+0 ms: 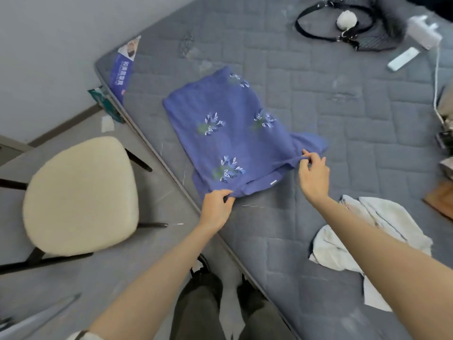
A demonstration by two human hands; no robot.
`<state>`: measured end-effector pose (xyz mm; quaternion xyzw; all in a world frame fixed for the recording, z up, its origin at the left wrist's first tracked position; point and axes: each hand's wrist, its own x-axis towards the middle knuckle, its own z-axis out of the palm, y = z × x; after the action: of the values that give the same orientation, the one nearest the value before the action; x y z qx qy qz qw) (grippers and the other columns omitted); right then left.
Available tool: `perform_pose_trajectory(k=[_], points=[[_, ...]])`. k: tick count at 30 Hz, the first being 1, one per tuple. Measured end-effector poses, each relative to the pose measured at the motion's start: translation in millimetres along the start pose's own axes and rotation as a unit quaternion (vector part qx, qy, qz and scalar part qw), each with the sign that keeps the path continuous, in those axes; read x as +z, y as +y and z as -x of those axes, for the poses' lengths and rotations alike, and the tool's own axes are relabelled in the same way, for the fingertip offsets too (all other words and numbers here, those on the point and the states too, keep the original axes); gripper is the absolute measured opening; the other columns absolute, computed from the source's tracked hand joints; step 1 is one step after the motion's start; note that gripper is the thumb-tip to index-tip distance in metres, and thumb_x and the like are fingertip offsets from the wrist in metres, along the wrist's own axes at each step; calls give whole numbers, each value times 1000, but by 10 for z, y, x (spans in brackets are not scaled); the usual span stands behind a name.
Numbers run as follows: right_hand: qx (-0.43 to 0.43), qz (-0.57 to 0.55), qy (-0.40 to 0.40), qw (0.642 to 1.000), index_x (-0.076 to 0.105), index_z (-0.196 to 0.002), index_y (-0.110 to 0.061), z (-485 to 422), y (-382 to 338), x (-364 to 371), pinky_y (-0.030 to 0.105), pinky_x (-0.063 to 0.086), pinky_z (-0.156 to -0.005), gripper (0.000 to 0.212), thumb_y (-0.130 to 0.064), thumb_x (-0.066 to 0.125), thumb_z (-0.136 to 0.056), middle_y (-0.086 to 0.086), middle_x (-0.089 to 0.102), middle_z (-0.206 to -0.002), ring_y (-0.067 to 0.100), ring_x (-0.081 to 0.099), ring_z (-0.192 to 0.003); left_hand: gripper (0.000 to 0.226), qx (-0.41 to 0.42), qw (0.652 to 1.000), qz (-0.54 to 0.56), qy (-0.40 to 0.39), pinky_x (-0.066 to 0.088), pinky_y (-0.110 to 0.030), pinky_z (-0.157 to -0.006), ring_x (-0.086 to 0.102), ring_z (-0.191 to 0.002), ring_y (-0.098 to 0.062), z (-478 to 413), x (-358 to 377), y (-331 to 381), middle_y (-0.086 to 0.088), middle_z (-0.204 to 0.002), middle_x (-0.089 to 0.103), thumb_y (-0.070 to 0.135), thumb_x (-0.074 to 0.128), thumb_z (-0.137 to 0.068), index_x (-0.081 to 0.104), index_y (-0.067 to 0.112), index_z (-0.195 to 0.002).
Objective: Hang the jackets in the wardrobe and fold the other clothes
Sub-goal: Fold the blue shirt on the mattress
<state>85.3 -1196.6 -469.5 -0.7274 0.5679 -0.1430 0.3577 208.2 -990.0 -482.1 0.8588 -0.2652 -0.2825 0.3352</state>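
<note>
Only one sleeve (310, 143) visible, left hand (215, 212), right hand (315, 177) pinching blue shirt (228, 133)

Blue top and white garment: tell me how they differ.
The blue top lies flat; the white garment is crumpled. The blue top has leaf prints; the white garment looks plain. The left hand and right hand pinch the blue top; neither touches the white garment. Both lie on the mattress.
</note>
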Motion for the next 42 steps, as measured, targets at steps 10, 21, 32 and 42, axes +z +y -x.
perform_pose_trajectory(k=[10,21,32,42], points=[[74,226,-192,952,52,-131,-15,145,1251,-274,49,10,-116,39,-10,38,-95,13,55,-133,29,32,-138,35,-97,970,-96,-199,37,-27,-95,52,-123,-26,393,1076,-196,-10,-130,59,6,44,-96,58,9,-128],[79,98,-241,962,62,-116,-15,668,1011,268,43,42,-98,28,-18,46,-94,5,64,-123,31,53,-116,42,-273,951,-38,-142,33,-28,-103,46,-127,-27,221,477,-574,-17,-136,50,3,43,-95,43,2,-137],[149,33,-224,963,61,-115,-14,1246,595,1574,33,37,-93,26,-13,49,-91,5,64,-116,30,49,-111,45,-325,938,96,-77,44,-14,-55,52,-69,-13,-841,-12,-1256,-3,-97,56,2,37,-99,37,12,-143],[368,-68,-106,921,51,-95,-12,1589,491,2471,32,36,-73,7,-17,55,-91,11,64,-96,30,57,-92,12,-353,906,172,-160,37,-19,-58,45,-64,-7,-1495,161,-1606,-1,-90,57,28,60,-93,55,18,-91]])
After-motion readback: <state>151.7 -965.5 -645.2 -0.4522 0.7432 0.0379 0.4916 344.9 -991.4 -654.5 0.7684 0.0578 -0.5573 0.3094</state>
